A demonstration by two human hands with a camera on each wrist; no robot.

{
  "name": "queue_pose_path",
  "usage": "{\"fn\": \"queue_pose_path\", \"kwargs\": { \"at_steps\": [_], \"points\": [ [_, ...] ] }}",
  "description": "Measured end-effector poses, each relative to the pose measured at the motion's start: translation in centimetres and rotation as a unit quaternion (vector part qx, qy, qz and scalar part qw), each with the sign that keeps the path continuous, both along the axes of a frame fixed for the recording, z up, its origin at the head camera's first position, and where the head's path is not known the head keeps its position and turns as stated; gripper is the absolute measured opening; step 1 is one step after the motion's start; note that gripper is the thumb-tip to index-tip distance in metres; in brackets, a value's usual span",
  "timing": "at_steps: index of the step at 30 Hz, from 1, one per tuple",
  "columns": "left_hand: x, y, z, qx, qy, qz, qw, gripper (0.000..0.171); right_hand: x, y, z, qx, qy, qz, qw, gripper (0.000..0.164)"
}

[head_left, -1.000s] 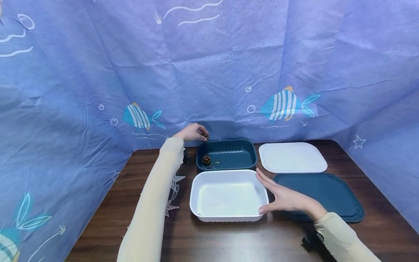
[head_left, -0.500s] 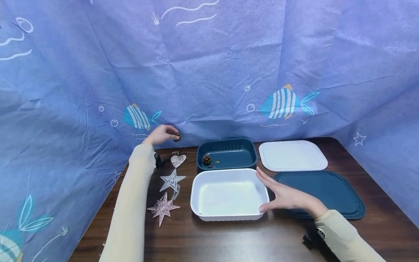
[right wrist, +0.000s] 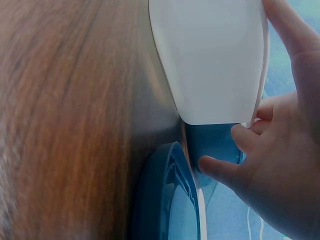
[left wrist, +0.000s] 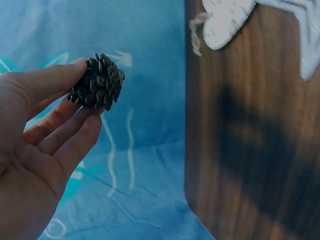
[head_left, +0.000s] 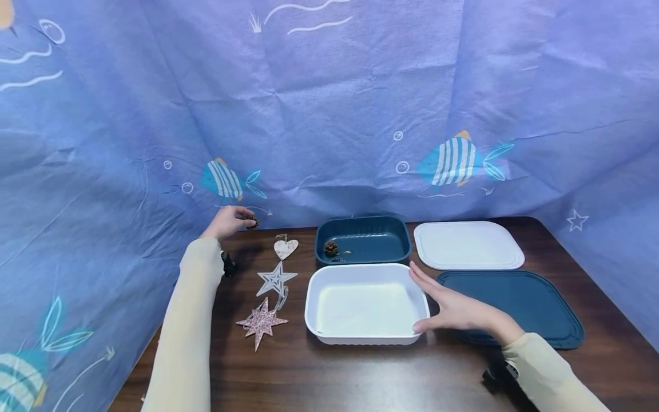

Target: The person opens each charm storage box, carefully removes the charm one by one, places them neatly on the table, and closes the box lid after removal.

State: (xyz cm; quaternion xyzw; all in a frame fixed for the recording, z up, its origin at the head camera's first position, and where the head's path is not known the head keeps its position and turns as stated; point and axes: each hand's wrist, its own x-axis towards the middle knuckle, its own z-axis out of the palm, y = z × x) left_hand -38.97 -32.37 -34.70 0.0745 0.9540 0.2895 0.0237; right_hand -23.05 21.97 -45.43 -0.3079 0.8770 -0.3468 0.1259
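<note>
A pinecone [left wrist: 100, 82] is being held up by the left hand [left wrist: 45, 140], pinched between thumb and fingertips with most of it left sticking out, so it's easily seen in the left wrist view. It's held at the far left corner of the table [head_left: 319, 383], seen against the blue sea-print cloth [head_left: 334, 103], a bit left of the heart ornament [head_left: 285, 249]. The right hand, [head_left: 458, 309] meanwhile, isn't wrapped round anything: its fingers are stretched and spread at the right end of the white container [head_left: 366, 312], with the thumb set by the near corner and a fingertip by the far one. How hard it's being pressed can't really be told. Right behind that one, the dark blue container [head_left: 368, 246] is placed, and a second pinecone [head_left: 331, 248] is sitting in its left part with a bit of gold string next to it. Off to the right, a white lid [head_left: 468, 245] has been laid flat, with a dark blue lid [head_left: 512, 306] nearer the person. On the left, a rough column is formed by the heart, then a silver star [head_left: 277, 278], then a glittery pink star [head_left: 261, 322] closest to the person.
</note>
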Motion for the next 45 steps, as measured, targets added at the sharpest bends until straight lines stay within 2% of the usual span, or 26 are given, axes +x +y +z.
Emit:
{"fn": "queue_pose_path", "kwargs": {
  "at_steps": [6, 14, 18, 24, 29, 39, 45],
  "points": [
    [0.3, -1.2, -1.9, -0.028, 0.031, -0.007, 0.9991, 0.035, 0.0, 0.0, 0.1, -0.003, 0.004, -0.001, 1.0, 0.114],
    [-0.2, -1.5, -5.4, -0.024, 0.032, 0.025, 0.9989, 0.027, 0.2, -0.2, 0.1, -0.005, -0.004, -0.004, 1.0, 0.114],
    [-0.6, -1.2, -6.6, -0.038, 0.038, 0.037, 0.9979, 0.027, 0.3, -0.1, 0.1, -0.005, -0.001, -0.006, 1.0, 0.115],
    [-0.5, -1.2, -7.7, -0.05, 0.007, 0.061, 0.9969, 0.031, 0.3, -0.1, 0.2, 0.003, -0.001, -0.005, 1.0, 0.114],
    [-0.4, -1.3, -8.3, -0.066, 0.016, 0.068, 0.9953, 0.031, 0.2, -0.2, 0.2, 0.001, -0.003, -0.005, 1.0, 0.114],
    [0.0, -1.3, -9.2, -0.059, 0.023, 0.079, 0.9948, 0.033, 0.2, -0.2, 0.1, 0.004, 0.002, 0.0, 1.0, 0.114],
    [0.3, -1.3, -9.2, -0.041, -0.002, 0.086, 0.9955, 0.041, 0.2, -0.1, 0.0, 0.0, -0.002, -0.004, 1.0, 0.114]
  ]
}}
